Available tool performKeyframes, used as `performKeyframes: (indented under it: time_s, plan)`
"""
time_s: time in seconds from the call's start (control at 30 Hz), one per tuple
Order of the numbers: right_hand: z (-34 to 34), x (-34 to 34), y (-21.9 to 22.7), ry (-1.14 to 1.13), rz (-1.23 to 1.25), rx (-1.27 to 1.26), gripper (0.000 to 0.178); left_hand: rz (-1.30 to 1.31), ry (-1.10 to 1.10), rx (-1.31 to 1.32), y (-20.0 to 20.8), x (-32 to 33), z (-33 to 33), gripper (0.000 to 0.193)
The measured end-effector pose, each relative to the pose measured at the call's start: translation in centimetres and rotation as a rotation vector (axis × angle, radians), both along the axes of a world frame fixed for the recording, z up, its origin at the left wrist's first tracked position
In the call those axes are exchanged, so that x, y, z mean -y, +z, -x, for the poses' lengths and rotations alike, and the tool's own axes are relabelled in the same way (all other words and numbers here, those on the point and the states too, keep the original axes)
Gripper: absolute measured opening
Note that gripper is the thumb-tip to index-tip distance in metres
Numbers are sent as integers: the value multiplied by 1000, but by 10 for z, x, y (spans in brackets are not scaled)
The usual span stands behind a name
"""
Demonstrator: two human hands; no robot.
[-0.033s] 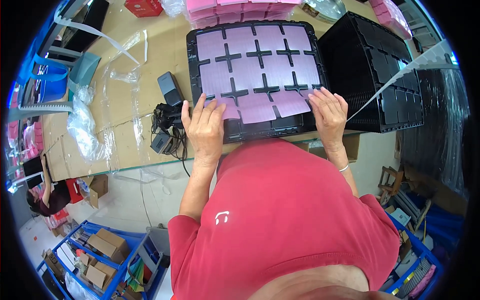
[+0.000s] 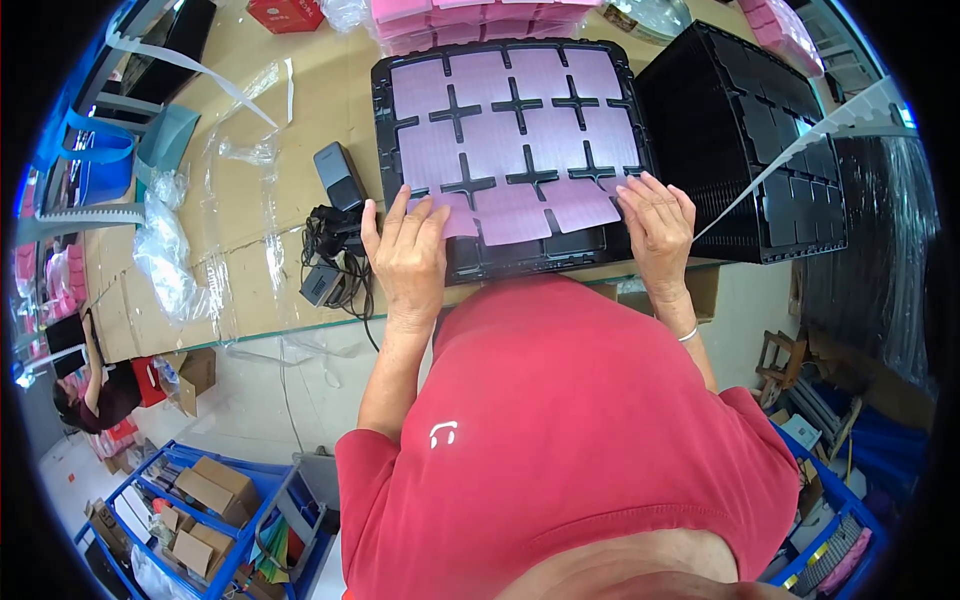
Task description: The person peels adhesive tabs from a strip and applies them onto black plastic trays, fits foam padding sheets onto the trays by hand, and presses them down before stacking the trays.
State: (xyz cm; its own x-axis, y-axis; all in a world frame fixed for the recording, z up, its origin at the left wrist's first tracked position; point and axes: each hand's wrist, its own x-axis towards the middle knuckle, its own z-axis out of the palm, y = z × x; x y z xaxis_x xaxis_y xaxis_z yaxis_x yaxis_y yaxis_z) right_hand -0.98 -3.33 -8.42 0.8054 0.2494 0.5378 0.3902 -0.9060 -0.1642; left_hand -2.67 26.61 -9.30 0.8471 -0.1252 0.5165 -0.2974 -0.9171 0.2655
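A pink sheet with cross-shaped cutouts lies over a black plastic tray, whose raised black crosses show through the slots. The sheet's near edge stands a little off the tray and curves. My left hand holds the near left corner, the little finger sticking out to the side and the thumb out of sight. At the near right corner, my right hand has its bent fingers on the sheet, with the fingertips partly hidden.
Right of the tray stands a tall stack of black trays. Pink packs are piled behind it. Left on the cardboard-covered table are a black power bank, tangled cables and crumpled clear plastic. Another person is far left.
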Motion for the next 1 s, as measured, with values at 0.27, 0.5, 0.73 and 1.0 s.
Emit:
performKeyframes:
  time_s: [0.27,0.5,0.73,1.0]
  plan:
    - [14,11,11,96,71,-188,32,-71,-41,-201,15,-9,12,45]
    - [39,26,26,85,115,-470,61,11,-134,-573,33,-8,36,95]
    - [42,8,-19,57,178,-525,76,-195,-250,-562,-19,22,30,79]
    - [41,24,-26,-10,169,-493,76,-130,-207,-550,-19,11,32,93]
